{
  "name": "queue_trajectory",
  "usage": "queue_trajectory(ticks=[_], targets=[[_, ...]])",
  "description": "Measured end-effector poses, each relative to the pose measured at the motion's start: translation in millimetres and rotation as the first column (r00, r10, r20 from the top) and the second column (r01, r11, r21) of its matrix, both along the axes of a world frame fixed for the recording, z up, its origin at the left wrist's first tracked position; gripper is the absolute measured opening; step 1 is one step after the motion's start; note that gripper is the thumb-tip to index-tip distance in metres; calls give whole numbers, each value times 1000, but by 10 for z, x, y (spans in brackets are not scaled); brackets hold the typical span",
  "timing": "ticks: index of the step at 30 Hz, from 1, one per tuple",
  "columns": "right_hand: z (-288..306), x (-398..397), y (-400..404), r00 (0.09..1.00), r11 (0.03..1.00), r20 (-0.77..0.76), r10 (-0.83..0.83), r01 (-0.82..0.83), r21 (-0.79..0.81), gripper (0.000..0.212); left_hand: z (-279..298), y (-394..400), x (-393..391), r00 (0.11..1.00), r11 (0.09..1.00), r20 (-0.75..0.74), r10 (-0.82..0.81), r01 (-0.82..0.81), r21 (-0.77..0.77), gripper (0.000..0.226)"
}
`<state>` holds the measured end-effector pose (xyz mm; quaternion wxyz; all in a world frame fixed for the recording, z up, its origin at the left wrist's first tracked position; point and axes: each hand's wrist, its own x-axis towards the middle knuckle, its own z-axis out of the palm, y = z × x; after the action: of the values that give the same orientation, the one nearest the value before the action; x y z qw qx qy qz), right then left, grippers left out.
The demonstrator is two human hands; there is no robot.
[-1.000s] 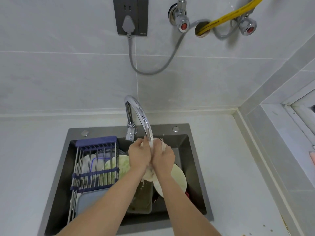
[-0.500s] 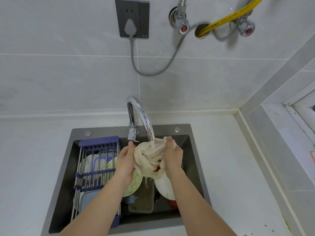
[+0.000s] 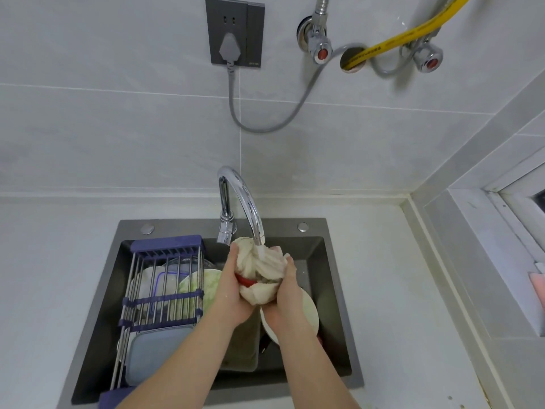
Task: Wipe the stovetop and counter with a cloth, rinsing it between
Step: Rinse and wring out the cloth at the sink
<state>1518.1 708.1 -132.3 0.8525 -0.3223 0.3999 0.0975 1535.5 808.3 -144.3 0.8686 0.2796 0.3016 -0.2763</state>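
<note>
A bunched cream cloth [image 3: 259,273] hangs over the dark sink [image 3: 333,290], directly under the chrome faucet [image 3: 244,199], whose water stream falls onto it. My left hand [image 3: 233,293] grips the cloth's left side and my right hand [image 3: 287,293] grips its right side, fingers curled round the wet folds. A bit of red shows between the cloth and my left hand. The white counter [image 3: 398,290] lies on both sides of the sink.
A blue-and-steel drying rack [image 3: 160,299] spans the sink's left half over plates and a grey lidded container [image 3: 153,355]. A pale plate [image 3: 309,314] lies below my right hand. A wall socket [image 3: 234,35], valves and a yellow hose [image 3: 392,41] are above; a window sill [image 3: 501,261] is at right.
My hands, pressed together a second ago, have parted and opened the cloth into a loose bundle under the stream. The view has shifted slightly.
</note>
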Motion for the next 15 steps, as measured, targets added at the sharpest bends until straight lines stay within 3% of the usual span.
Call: queue_trajectory(ticks=[5,8,10,15], targets=[[-158,-7,-195,979,957,-42,197,-202,-209,48,-27,98,193,995,982,14,-95,91,163,74],[-181,3,-221,966,911,-108,234,-257,-323,48,24,3,219,996,932,68,-59,30,361,44],[-213,-27,-228,971,852,-100,218,-239,-466,54,28,-54,234,992,896,115,-54,-2,445,32],[-272,-136,-116,982,754,109,152,-44,-656,75,78,-135,248,977,892,184,-110,15,451,49]])
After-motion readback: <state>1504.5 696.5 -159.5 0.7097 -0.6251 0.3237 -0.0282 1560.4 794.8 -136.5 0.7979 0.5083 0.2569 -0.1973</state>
